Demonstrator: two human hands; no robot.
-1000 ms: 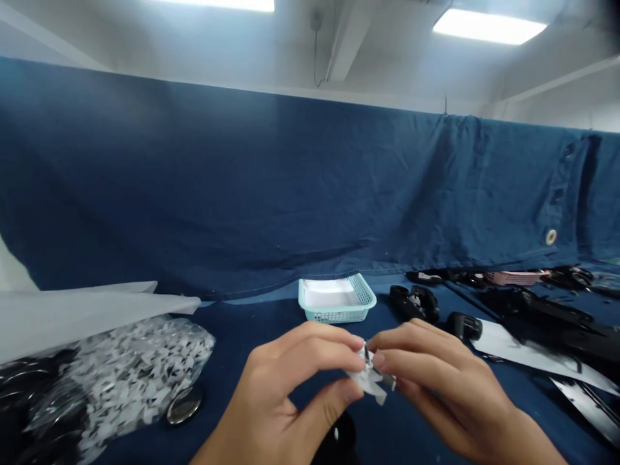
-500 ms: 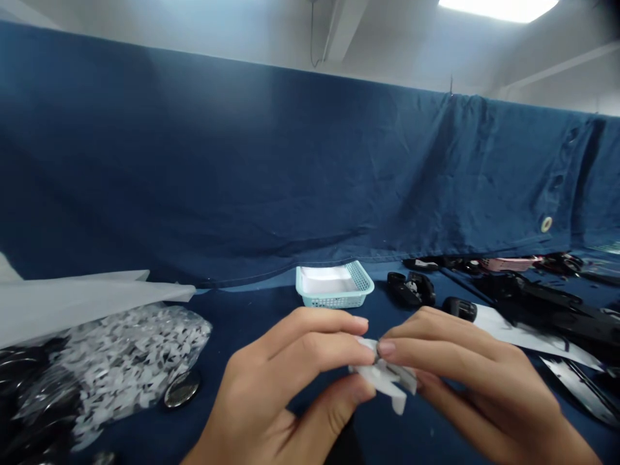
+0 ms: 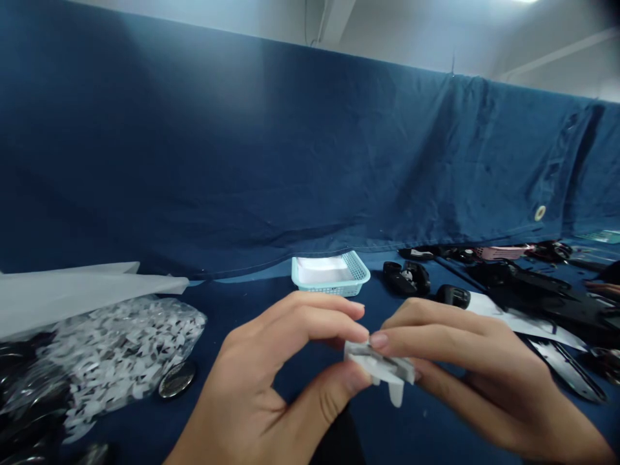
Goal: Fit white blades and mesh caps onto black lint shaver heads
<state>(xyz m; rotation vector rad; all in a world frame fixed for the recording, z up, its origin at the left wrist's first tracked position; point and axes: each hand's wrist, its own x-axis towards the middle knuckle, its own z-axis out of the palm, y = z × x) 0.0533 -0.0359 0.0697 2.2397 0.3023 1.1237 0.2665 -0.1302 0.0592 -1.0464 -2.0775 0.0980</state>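
A small white plastic part [image 3: 380, 368] is held between both hands at the lower middle of the head view. My left hand [image 3: 285, 374] pinches its left end between thumb and fingers. My right hand [image 3: 465, 365] grips the right end, its index fingertip on top and its thumb at the side. A narrow tab of the part points down between the hands. The fingers partly hide the part.
A light blue basket [image 3: 332, 287] with white sheets stands beyond the hands. At left lie a clear bag of small white pieces [image 3: 135, 349] and a round metallic item [image 3: 177, 380]. Black parts [image 3: 405, 278] and a pink basket [image 3: 501, 252] are at right. A blue cloth [image 3: 242, 148] hangs behind.
The view has tilted down slightly. My left fingertips sit a little differently on the white part, and my right index finger has moved further over its top. A person's hand now shows at the right edge.
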